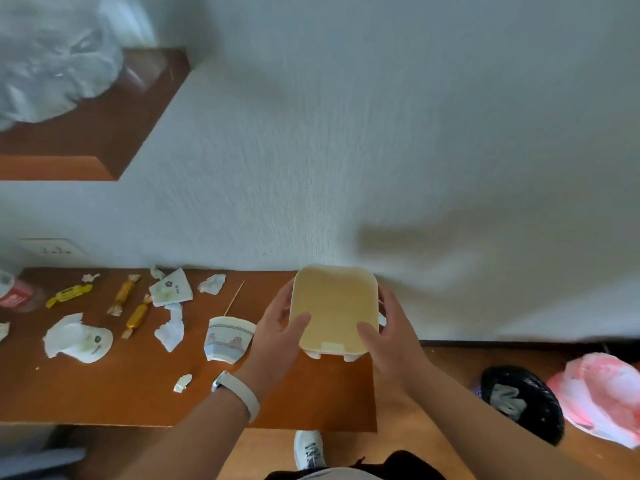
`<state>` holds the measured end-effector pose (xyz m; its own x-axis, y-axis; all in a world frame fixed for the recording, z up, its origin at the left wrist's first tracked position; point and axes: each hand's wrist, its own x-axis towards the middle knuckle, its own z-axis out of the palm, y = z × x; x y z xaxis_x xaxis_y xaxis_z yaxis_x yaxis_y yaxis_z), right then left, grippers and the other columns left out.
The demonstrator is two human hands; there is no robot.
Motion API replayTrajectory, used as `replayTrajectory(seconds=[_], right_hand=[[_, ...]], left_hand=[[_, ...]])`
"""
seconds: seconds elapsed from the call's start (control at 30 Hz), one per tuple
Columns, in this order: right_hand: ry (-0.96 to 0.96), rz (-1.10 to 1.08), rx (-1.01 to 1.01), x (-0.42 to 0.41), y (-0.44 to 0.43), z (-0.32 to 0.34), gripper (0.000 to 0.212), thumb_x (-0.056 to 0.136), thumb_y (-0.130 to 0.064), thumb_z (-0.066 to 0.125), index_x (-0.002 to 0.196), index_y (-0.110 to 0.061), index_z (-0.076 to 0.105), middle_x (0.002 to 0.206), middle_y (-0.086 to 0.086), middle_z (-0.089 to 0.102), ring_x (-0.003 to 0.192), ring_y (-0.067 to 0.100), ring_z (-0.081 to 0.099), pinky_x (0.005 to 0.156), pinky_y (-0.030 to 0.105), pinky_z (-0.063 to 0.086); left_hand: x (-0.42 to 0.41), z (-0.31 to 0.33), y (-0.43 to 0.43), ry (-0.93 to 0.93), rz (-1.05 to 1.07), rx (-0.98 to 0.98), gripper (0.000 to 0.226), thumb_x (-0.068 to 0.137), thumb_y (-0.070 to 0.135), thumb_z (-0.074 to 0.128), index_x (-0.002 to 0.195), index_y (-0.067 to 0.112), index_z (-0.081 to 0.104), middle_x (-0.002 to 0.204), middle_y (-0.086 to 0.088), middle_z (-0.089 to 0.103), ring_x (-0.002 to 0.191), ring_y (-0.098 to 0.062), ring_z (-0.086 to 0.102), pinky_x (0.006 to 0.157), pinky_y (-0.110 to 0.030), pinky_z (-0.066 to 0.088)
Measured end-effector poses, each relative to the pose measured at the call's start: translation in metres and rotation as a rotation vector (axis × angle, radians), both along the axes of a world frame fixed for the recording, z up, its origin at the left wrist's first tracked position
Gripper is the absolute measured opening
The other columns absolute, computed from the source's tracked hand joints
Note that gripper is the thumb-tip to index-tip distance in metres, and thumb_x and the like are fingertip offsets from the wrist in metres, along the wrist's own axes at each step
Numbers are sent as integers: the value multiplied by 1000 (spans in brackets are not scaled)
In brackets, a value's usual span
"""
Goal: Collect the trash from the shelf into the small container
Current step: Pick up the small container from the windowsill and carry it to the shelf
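Observation:
A small cream container (pixel 334 310) with a yellow lid stands at the right end of the brown shelf (pixel 138 393), against the wall. My left hand (pixel 277 332) grips its left side with the thumb on the lid, and my right hand (pixel 391 327) grips its right side the same way. Trash lies scattered to the left: a torn paper cup (pixel 227 337), crumpled tissues (pixel 170 329), a flattened cup piece (pixel 171 287), another torn cup piece (pixel 79 337), gold candy wrappers (pixel 136 318), a yellow candy wrapper (pixel 69 294), a thin wooden stick (pixel 234 297) and a small scrap (pixel 182 382).
A red bottle (pixel 15 294) lies at the shelf's far left. A higher shelf (pixel 104 126) at upper left carries a clear plastic bag (pixel 52 53). On the floor to the right sit a black bag (pixel 523 400) and a pink bag (pixel 602 393). My shoe (pixel 309 448) shows below.

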<state>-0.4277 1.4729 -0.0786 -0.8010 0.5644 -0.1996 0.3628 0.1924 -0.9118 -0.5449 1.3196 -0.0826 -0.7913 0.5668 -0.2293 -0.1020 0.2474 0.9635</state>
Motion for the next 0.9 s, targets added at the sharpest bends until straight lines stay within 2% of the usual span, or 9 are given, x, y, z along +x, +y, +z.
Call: replayTrajectory(seconds=[0.07,0.17,0.3,0.37,0.53,0.67,0.9], right_hand=[[-6,-17,5,-14,8,-3,59,85,-14,60,125,-49,32,117,-27,43,109,-17,43,71,11,49],[-26,-19,46,-31,24,-14,59,83,-17,61,125,-48,31,122,-18,41,112,-11,42,78,17,48],[-35,22,43,-49,46,-30,61,81,-18,62,124,-48,31,116,-27,39,112,-9,43,87,21,47],[-53,23,43,-59,56,-40,61,81,-21,62,127,-48,31,117,-24,41,112,-2,44,89,24,46],[-124,32,29,-74,69,-65,65,80,-25,61,136,-41,32,125,-17,44,111,3,46,86,28,51],[-117,35,31,-81,75,-74,65,78,-26,62,135,-40,34,128,-13,46,116,4,46,91,35,52],[-113,64,48,-84,77,-75,66,80,-32,64,136,-42,31,132,-13,44,118,8,46,93,40,53]], left_hand=[[-13,-3,8,-2,11,-20,51,95,18,55,132,52,45,123,17,60,109,-10,60,78,-29,58],[-27,-10,23,-10,17,-32,50,95,16,55,129,51,46,120,13,63,106,-10,62,73,-25,56],[-41,-21,42,15,27,-106,47,95,19,56,130,48,44,116,20,61,105,-8,62,69,-20,55],[-48,-28,50,1,29,-135,47,95,19,57,131,45,43,117,22,58,107,-5,59,69,-18,54],[-65,-51,60,-8,28,-186,50,92,21,59,135,41,43,119,13,60,109,-12,61,78,-28,57],[-71,-60,63,-12,39,-193,50,92,23,59,135,43,44,120,12,61,109,-13,61,82,-35,58],[-75,-62,62,26,22,-199,53,93,25,58,140,42,39,124,11,59,110,-12,61,78,-29,58]])
